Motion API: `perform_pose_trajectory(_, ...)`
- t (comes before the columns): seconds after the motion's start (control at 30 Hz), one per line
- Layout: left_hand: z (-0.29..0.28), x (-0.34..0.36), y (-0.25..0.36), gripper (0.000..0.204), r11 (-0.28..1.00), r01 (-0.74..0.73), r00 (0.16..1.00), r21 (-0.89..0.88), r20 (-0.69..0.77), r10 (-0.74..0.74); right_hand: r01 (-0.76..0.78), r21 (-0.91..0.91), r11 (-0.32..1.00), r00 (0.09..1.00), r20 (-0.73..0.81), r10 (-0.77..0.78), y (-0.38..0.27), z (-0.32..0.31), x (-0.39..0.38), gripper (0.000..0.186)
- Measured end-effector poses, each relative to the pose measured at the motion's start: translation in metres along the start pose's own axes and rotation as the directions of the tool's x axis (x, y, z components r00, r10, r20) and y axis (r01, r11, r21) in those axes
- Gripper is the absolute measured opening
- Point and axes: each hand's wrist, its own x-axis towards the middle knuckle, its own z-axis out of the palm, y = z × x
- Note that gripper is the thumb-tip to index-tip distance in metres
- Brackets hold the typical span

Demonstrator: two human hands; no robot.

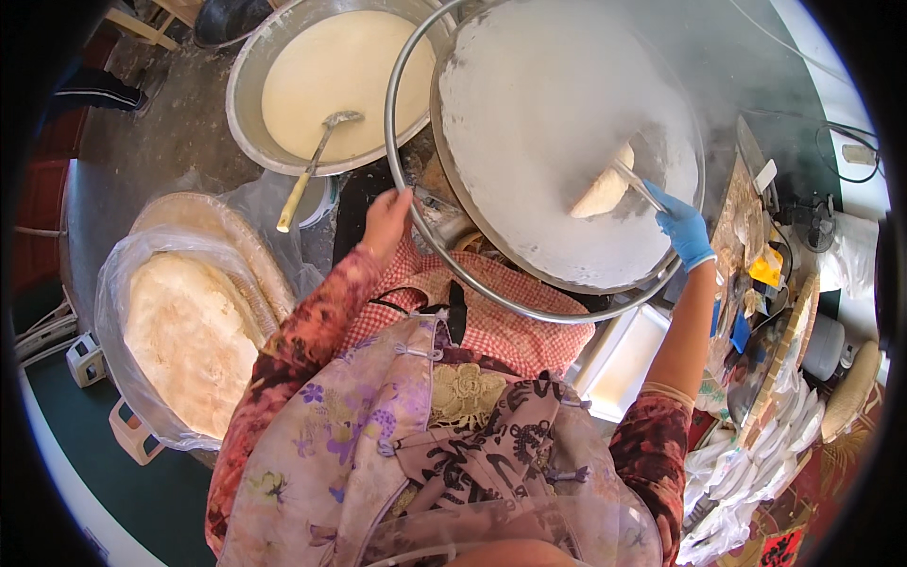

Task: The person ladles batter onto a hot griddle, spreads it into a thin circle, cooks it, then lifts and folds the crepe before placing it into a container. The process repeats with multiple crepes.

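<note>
My bare left hand (385, 223) is closed on the steel ring rail (395, 161) around a large round griddle, which is covered in pale batter (529, 113) under steam. My right hand (682, 227), in a blue glove, grips a metal-handled tool (639, 185) reaching over the griddle's right part. At the tool's far end is a folded, curled piece of pale cooked batter (600, 194), with a darker patch of griddle behind it. Whether the tool's tip is under that piece cannot be seen clearly.
A basin of batter (248, 123) holds a ladle (312, 161). At left, flatbreads (189, 340) lie in plastic. A checked cloth (548, 340) and a white tray (614, 378) sit below the griddle. Cluttered boards, bags (756, 472) and cables line the right. Another person's leg (99, 92) shows upper left.
</note>
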Motion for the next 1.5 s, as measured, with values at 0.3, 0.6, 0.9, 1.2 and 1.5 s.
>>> perform_pose_trajectory(0.3, 0.033, -0.064, -0.051, 0.027, 0.944, 0.331, 0.935, -0.013, 0.140, -0.326, 0.253, -0.184, 0.950, 0.912, -0.281, -0.298, -0.083, 0.087, 0.021, 0.035)
perform_pose_trajectory(0.6, 0.009, 0.014, 0.017, 0.025, 0.991, -0.033, 0.983, -0.132, -0.181, 0.009, 0.235, -0.255, 0.938, 0.960, -0.092, -0.266, -0.061, 0.072, 0.012, 0.039)
perform_pose_trajectory(0.9, 0.057, -0.072, -0.046, 0.030, 0.958, 0.279, 0.953, -0.062, 0.144, -0.268, 0.152, 0.128, 0.980, 0.988, -0.056, -0.146, -0.043, 0.059, -0.007, 0.039)
perform_pose_trajectory(1.2, 0.052, -0.072, -0.047, 0.029, 0.954, 0.282, 0.954, -0.099, 0.137, -0.267, 0.039, 0.339, 0.940, 0.998, 0.023, -0.050, -0.032, 0.062, -0.037, 0.036)
perform_pose_trajectory(1.5, 0.047, -0.068, -0.050, 0.029, 0.958, 0.277, 0.953, -0.070, 0.148, -0.265, 0.306, 0.241, 0.921, 0.931, 0.127, -0.343, -0.111, 0.078, 0.020, 0.025)
